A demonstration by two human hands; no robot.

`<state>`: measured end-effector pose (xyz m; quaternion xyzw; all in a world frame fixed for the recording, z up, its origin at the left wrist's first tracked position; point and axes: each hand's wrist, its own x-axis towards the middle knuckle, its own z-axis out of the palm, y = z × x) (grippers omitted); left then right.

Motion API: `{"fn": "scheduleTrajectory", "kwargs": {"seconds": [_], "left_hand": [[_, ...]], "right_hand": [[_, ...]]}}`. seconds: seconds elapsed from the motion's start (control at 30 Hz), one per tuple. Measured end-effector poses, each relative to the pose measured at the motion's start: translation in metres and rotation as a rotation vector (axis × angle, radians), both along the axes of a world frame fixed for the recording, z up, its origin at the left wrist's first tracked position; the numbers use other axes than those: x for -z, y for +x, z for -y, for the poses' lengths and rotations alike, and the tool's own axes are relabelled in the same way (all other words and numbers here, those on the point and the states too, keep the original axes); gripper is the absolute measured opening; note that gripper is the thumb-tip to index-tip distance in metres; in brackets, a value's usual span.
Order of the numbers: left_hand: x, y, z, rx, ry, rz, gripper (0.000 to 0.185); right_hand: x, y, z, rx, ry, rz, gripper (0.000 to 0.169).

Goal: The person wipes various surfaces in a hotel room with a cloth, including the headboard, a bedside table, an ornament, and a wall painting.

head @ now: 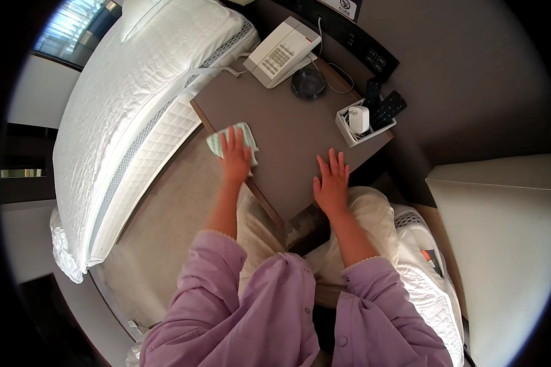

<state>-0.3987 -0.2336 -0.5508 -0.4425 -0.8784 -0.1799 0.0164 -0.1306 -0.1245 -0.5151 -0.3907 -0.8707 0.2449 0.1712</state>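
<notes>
My left hand (235,158) lies flat over a green-and-white cloth (244,133) at the left edge of the brown nightstand top (284,151). The cloth laps over that edge. My right hand (332,183) rests palm down, fingers spread, on the nightstand near its right front edge and holds nothing. Beyond the hands stand a white corded telephone (280,52) and a dark glass ashtray (308,83). A white box (365,139) at the right corner holds a white charger (358,119) and dark remote controls (389,109).
A bed with a white mattress (119,114) stands to the left. A black panel of sockets and switches (372,52) runs along the headboard wall. A pale upholstered piece (496,220) and another white quilted mattress (422,266) are at the right.
</notes>
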Motion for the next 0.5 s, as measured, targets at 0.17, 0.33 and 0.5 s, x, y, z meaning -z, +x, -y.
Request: {"fn": "scheduleTrajectory", "kwargs": {"seconds": [0.17,0.33,0.5], "left_hand": [[-0.018,0.000,-0.023,-0.133,-0.240,0.052,0.068],[-0.023,0.113,0.045,0.142,-0.213,0.186,0.077],[-0.035,0.093,0.038,0.161,-0.077,0.223,0.069]], "right_hand": [[0.000,0.004,-0.003,-0.014,-0.024,0.036,0.058],[0.001,-0.018,-0.001,-0.130,0.039,0.101,0.058],[0.004,-0.067,0.020,-0.204,0.146,0.217,0.062]]}}
